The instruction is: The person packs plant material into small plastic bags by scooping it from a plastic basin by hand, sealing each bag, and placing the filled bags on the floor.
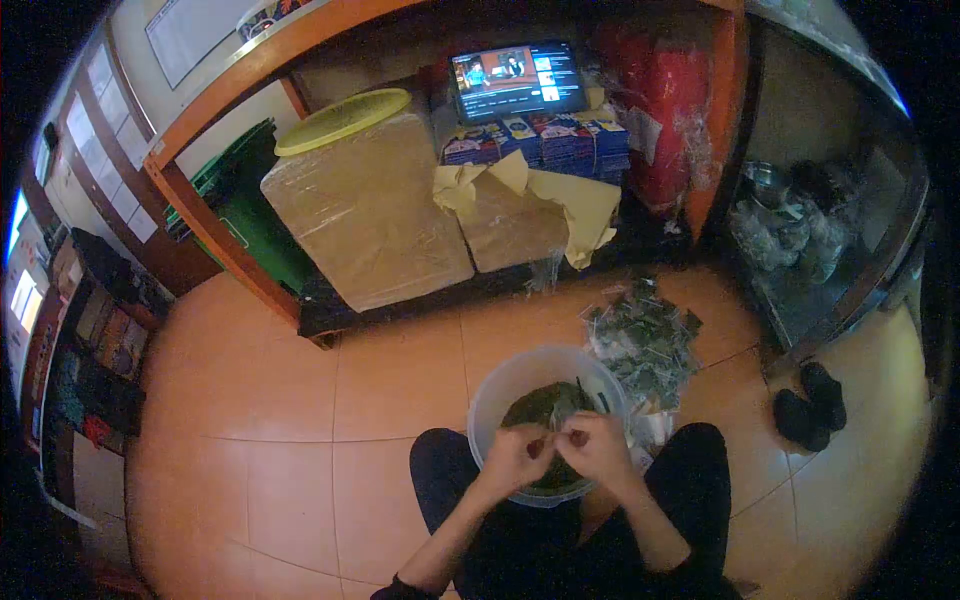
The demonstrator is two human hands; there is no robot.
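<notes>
My left hand point(517, 455) and my right hand point(597, 447) meet over a translucent plastic tub point(487, 398) between my knees. Their fingertips pinch together on a small clear plastic bag point(566, 408), mostly hidden by the fingers. Dark green, loose, crumbly material point(530, 405) fills the lower part of the tub. A thin dark stick-like handle leans inside near the far rim. Beside the tub, at the right, a heap of small clear packets point(645, 345) with dark green contents lies on the floor.
Ahead stands an orange-framed shelf point(250, 65) with wrapped cardboard boxes point(380, 210), a yellow lid point(345, 120), stacked blue packs point(540, 143) and a lit tablet point(517, 82). A green bin point(255, 220) is at left. Dark shoes point(808, 408) and a glass-sided cabinet point(830, 180) are at right.
</notes>
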